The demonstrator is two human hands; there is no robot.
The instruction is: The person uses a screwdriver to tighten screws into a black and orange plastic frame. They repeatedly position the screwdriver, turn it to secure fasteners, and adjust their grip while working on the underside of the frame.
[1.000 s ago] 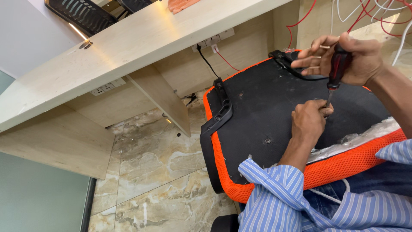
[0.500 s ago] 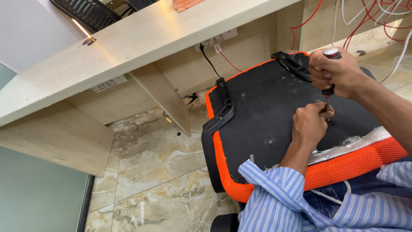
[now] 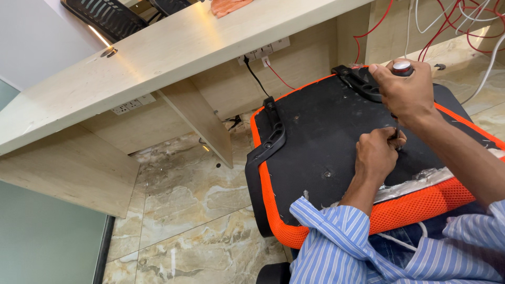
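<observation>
**A:** Two hands work on the upturned black-and-orange mesh chair seat (image 3: pixel 336 152), which rests across the person's lap beside the pale wood-grain worktop (image 3: pixel 173 58). The right hand (image 3: pixel 407 94) is clenched over the red-capped handle of a screwdriver (image 3: pixel 402 67), held upright. The left hand (image 3: pixel 376 153) pinches its fingers together at the foot of the tool, on the seat's black underside.

**B:** And how would the step be done well?

**A:** By my judgement: keep the shaft square to the panel, press straight down from the capped end, and let the left fingers steady the tip so it does not skip across the fabric. The seat should sit firmly on the knees, since it can rock.

**B:** What cannot be made out?

**A:** The tip and whatever it meets are covered by the left hand; whether a screw lies there, I cannot tell. The shaft is mostly hidden between the hands. The seat's right edge is cut off, and the black plastic armrest bracket (image 3: pixel 271 131) shows only in part. Red cables (image 3: pixel 447 26) trail off above.
</observation>
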